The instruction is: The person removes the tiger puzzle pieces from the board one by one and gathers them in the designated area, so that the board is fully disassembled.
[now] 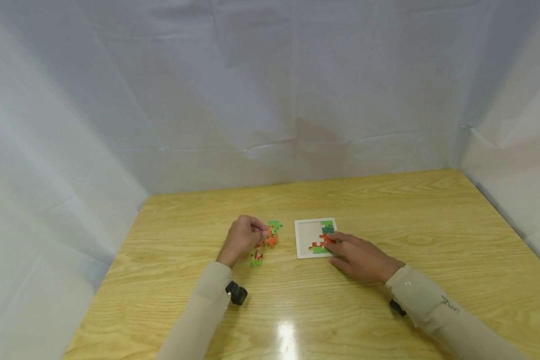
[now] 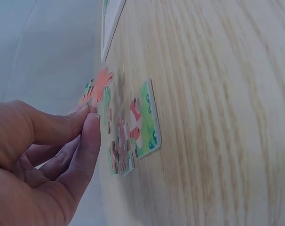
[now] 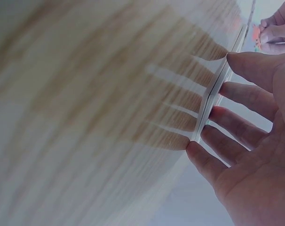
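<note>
My left hand (image 1: 244, 236) pinches an orange jigsaw puzzle piece (image 2: 101, 84) between thumb and index finger, lifted off the table. Below and beside it lie several loose puzzle pieces (image 2: 149, 120) in green, red and white. To the right is a square white puzzle tray (image 1: 298, 245), with joined green and orange pieces (image 1: 319, 250) along its right and lower sides. On the tray's right edge rests my right hand (image 1: 362, 256), its fingers mostly straight and covering part of the joined pieces. In the right wrist view, those fingertips touch the tray's rim (image 3: 209, 99).
The light wooden table (image 1: 184, 215) extends around the tray and pieces. White sheeting (image 1: 252, 100) hangs behind it and at both sides. A dark wrist device (image 1: 237, 293) is on the left wrist, and another shows partly at the right.
</note>
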### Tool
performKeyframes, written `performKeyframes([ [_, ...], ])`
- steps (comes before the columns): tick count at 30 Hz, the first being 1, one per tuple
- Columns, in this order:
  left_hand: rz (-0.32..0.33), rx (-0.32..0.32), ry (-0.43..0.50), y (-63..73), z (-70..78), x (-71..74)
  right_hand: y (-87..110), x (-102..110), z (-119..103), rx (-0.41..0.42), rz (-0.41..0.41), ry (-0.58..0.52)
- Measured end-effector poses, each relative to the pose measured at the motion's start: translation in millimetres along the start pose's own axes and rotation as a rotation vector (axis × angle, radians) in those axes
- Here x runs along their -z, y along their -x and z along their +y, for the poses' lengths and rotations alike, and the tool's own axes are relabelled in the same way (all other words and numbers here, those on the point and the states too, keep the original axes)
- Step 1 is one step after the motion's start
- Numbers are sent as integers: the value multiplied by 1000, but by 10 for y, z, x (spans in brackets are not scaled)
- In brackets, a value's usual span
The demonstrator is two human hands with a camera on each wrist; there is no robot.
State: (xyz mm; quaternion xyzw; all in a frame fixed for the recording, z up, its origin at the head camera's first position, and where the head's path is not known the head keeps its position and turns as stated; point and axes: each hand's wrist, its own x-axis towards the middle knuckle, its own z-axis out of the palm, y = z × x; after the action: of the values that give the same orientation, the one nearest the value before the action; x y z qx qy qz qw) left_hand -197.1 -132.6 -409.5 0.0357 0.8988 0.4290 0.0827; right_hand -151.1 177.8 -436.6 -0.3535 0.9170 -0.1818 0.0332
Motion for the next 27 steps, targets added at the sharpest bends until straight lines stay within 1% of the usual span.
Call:
performKeyframes([
  [4, -2, -3, -4, 11, 0, -9, 7, -2, -3, 2, 1, -3],
  [15, 28, -4, -45, 18, 10, -62, 9, 20, -24, 22, 1, -3],
  [19, 39, -23, -68, 18, 34, -83, 8, 27, -23, 28, 1, -6],
  [22, 49, -39, -104, 8, 35, -99, 9, 26, -21, 32, 2, -6],
  [27, 56, -24, -140, -12, 31, -120, 14, 21, -17, 37, 4, 7],
])
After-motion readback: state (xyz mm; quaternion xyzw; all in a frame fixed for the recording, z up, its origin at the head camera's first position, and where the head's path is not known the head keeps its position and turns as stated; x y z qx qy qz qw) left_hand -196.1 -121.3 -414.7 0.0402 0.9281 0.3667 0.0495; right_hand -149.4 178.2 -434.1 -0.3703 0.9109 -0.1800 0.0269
